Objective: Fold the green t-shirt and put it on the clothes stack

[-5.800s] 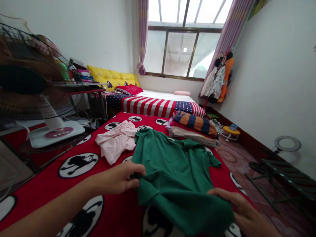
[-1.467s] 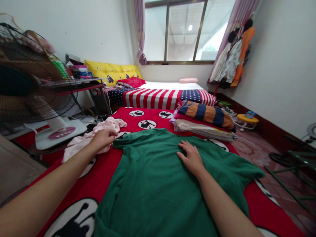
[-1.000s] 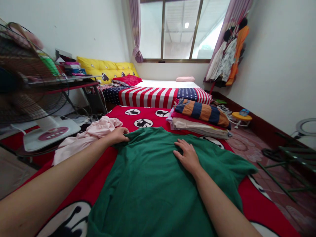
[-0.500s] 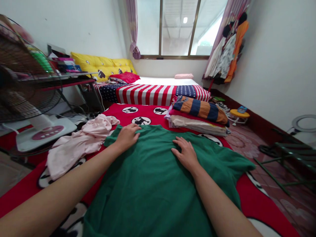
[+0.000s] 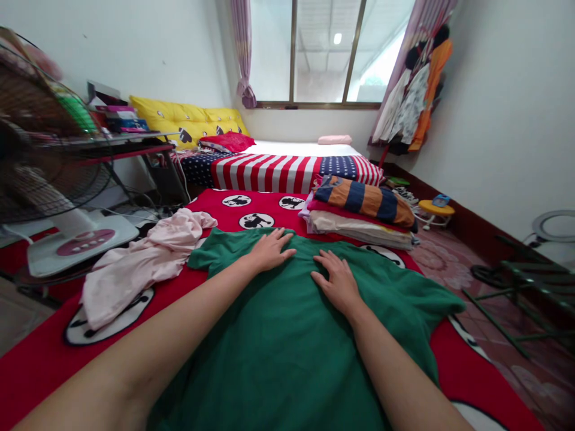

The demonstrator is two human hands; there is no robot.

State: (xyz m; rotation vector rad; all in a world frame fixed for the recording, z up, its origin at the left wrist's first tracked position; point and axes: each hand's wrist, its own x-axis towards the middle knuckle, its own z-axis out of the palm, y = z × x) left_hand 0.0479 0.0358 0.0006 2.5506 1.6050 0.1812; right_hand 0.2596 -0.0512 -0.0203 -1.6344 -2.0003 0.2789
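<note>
head view: left hand and right hand, both spread wide and flat, are pressing on the green cotton shirt lying over the red patterned blanket.

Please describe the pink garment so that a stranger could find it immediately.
Start at the red blanket with black cartoon circles. The green shirt lies flat on it; left of that shirt sits the pink garment. Unlike the folded stack, it is pale and crumpled.
</note>
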